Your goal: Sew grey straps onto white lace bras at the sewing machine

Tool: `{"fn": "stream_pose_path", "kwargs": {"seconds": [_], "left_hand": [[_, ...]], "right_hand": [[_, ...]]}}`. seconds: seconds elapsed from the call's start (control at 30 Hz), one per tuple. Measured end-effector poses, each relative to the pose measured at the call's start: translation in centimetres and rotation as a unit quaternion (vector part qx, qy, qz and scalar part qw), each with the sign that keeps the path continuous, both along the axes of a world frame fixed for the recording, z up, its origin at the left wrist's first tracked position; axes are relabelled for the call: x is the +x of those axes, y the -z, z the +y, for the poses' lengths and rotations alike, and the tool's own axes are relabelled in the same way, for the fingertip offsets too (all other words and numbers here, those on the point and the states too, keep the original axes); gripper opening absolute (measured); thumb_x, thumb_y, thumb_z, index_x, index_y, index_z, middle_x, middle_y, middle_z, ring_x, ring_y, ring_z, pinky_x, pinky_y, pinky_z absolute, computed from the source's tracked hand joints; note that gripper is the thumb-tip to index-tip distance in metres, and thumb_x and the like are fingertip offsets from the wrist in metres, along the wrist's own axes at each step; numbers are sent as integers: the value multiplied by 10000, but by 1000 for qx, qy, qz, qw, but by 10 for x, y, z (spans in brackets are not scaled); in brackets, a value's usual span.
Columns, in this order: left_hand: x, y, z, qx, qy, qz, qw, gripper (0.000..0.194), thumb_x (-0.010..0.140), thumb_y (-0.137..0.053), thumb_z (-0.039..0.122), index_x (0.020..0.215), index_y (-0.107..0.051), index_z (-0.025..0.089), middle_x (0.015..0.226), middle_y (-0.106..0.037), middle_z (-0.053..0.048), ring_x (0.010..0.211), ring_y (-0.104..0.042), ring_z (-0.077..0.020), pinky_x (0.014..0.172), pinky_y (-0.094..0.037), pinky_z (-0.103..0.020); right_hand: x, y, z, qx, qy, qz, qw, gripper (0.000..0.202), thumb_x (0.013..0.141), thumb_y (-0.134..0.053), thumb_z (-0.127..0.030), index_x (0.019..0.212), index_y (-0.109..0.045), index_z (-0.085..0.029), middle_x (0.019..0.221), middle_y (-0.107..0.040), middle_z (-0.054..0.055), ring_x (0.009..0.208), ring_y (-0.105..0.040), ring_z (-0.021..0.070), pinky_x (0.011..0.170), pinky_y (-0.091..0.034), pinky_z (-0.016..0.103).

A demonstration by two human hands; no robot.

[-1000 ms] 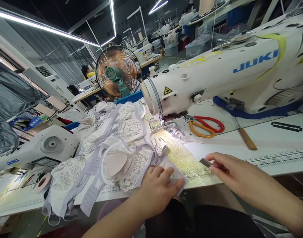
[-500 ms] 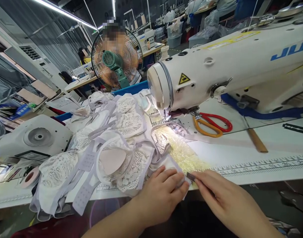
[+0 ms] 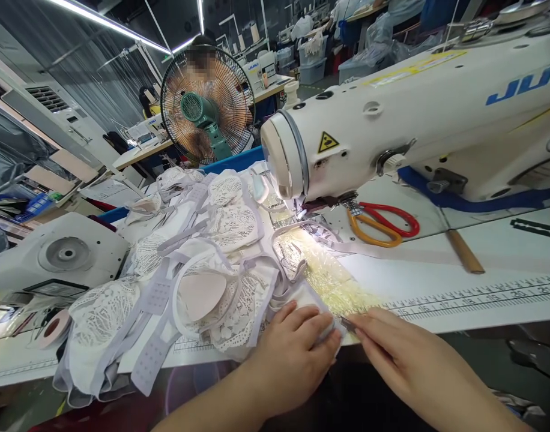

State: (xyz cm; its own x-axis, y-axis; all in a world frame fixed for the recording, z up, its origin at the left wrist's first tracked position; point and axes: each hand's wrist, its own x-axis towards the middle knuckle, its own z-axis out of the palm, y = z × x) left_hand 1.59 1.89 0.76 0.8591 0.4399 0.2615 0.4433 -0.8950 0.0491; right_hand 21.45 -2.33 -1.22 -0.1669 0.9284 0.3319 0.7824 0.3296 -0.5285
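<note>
My left hand [image 3: 295, 357] lies over the near end of a white bra [image 3: 304, 294] with lilac trim, its fingers curled down and gripping the cloth at the table edge. In my right hand [image 3: 405, 360], a small flat metal blade [image 3: 347, 324] is pinched between thumb and fingers, close to the bra's edge beside my left fingertips. Part of the blade is hidden by the fingers. More of the lilac strap [image 3: 297, 270] loops toward the lit needle area of the sewing machine [image 3: 284, 156]. A heap of white lace bras [image 3: 234, 225] spreads to the left of my hands.
Scissors with red and orange handles [image 3: 383, 225] lie beneath the machine head. A wooden-handled tool [image 3: 465, 252] and a black razor blade [image 3: 538, 230] rest farther right. A ruler strip [image 3: 482, 297] runs along the front edge. A fan [image 3: 207, 108] stands behind, near another person.
The blade in my right hand has turned and now shows a thinner edge against the bra. My left hand keeps its grip. The whole view has shifted slightly.
</note>
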Motion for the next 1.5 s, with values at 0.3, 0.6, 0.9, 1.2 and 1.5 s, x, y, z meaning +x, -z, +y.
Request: {"fn": "stream_pose_path", "kwargs": {"seconds": [0.3,0.6,0.9,1.2,1.5], "left_hand": [[4,-2,-2,-13,-13,4,1000,290,882,-470,283,1155,-535,209,1192,-593,-17,1146,-481,-184,1010,-374,-401],[4,2,-1,-9,-12,-4,1000,343,878,-481,300,1210,-512,219,1170,-605,-2,1128,-484,-180,1037,-343,-394],[6,0,1,-2,-8,-2,1000,327,873,-485,295,1185,-536,213,1157,-607,-29,1097,-503,-183,1028,-351,-401],[6,-1,0,-5,-10,-1,1000,311,878,-482,286,1175,-546,218,1181,-598,-3,1090,-500,-187,1039,-329,-398],[5,0,0,-5,-10,2,1000,318,868,-503,292,1176,-542,226,1187,-596,6,1094,-496,-176,1047,-324,-395]], "right_hand": [[-4,2,3,-3,17,31,999,261,886,-366,-241,913,-624,-212,750,-642,34,636,-630,156,567,-527,267],[-6,5,5,0,41,12,999,296,873,-356,-248,903,-650,-242,728,-647,36,582,-608,153,551,-509,251],[-4,0,6,-14,14,16,1000,302,860,-352,-221,832,-652,-246,707,-640,31,573,-600,150,550,-504,255],[-1,0,5,-15,35,44,998,291,871,-358,-250,913,-646,-241,765,-657,46,644,-627,167,558,-512,260],[5,5,4,31,46,-18,998,267,877,-344,-228,849,-609,-207,689,-616,33,583,-608,161,518,-481,267]]}}
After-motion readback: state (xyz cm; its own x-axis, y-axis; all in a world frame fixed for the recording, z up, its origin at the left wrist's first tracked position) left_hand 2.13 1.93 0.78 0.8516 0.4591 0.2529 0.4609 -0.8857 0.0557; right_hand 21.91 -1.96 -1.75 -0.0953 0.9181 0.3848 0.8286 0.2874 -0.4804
